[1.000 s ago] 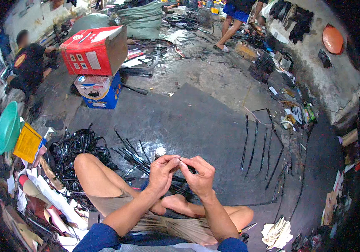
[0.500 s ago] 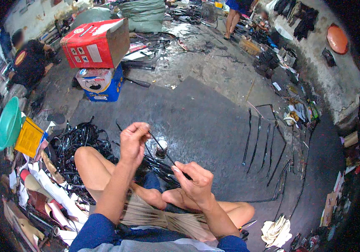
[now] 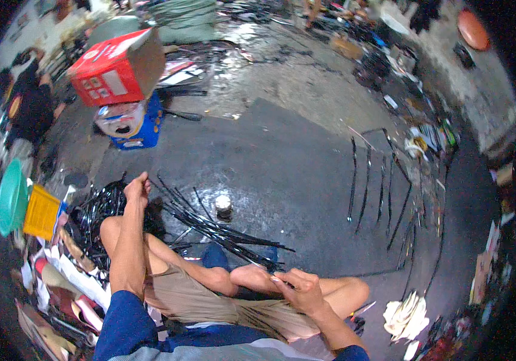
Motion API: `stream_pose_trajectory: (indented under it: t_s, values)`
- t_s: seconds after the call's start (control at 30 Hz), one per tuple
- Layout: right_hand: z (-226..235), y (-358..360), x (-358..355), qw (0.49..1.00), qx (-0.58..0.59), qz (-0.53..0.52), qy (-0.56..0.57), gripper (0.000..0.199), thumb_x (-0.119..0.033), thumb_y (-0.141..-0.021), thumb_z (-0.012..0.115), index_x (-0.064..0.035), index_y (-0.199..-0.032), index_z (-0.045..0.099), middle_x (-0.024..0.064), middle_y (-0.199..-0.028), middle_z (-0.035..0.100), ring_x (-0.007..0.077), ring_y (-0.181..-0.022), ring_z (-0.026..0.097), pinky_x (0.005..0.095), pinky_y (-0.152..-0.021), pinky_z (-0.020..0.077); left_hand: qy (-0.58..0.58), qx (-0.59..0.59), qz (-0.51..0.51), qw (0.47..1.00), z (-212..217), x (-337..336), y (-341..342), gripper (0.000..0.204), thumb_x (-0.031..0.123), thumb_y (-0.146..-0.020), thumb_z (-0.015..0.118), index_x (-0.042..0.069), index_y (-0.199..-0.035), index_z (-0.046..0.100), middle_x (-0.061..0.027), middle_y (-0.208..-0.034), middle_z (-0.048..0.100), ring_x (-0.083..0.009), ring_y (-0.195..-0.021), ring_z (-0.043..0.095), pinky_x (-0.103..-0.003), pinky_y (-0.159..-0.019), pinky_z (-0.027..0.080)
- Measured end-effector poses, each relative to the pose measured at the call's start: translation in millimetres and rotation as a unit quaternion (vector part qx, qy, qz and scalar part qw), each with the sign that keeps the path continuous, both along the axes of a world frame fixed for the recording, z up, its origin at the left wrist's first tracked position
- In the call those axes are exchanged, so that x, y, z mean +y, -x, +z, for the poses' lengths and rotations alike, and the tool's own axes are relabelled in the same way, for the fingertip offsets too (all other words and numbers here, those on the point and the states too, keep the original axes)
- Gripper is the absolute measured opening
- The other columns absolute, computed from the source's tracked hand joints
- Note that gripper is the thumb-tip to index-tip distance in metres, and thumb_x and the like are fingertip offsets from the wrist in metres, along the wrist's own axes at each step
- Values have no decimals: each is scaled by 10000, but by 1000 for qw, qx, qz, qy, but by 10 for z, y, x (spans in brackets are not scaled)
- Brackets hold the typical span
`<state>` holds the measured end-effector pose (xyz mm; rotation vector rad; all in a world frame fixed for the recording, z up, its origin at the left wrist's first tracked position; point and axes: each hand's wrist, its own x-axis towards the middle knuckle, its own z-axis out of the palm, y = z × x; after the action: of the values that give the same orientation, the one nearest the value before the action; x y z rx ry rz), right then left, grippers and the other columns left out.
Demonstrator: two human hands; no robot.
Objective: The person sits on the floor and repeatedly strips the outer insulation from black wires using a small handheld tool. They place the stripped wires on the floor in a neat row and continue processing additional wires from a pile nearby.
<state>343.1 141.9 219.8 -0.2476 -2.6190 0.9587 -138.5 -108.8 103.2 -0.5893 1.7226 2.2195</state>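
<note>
I sit on the floor with my left hand closed and raised beside a tangled heap of shiny black strips. Whatever its fingers pinch is too blurred to make out. Low over my folded leg, my right hand is closed, thumb against fingers; anything between them is hidden or too thin to tell. A loose bundle of straight black strips lies in front of my legs, between the two hands. Just beyond the bundle stands a small round container with a bright top.
Separate black strips lie in a row on the dark mat at right. A red carton rests on a blue box. Left are a green basin and scraps; cream material lies lower right. Another person sits far left.
My hands have moved apart: the left swung left toward the heap, the right dropped lower and rightward. The thin black strip stretched between them before no longer shows clearly. The view has shifted slightly.
</note>
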Motion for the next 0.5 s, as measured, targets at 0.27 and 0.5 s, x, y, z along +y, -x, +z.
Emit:
stream_pose_trajectory:
  t_s: [0.27,0.5]
  values:
    - [-524,-730,798,967,-138,-213,24,203,-235,-864,725,-33,-849,713,190,-801,677,390,-753,664,485,-714,536,321,-46,-216,921,-618,-7,103,263,171,-832,806,-12,-740,640,-104,-664,632,-186,-531,605,-303,-424,463]
    - [-1537,-468,2438,899,-176,-398,54,281,-224,-810,757,-8,-987,721,212,-988,724,397,-966,685,464,-869,529,621,233,-192,723,-693,-256,157,611,337,-737,847,-131,-1090,674,-195,-963,725,-264,-841,703,-374,-765,565]
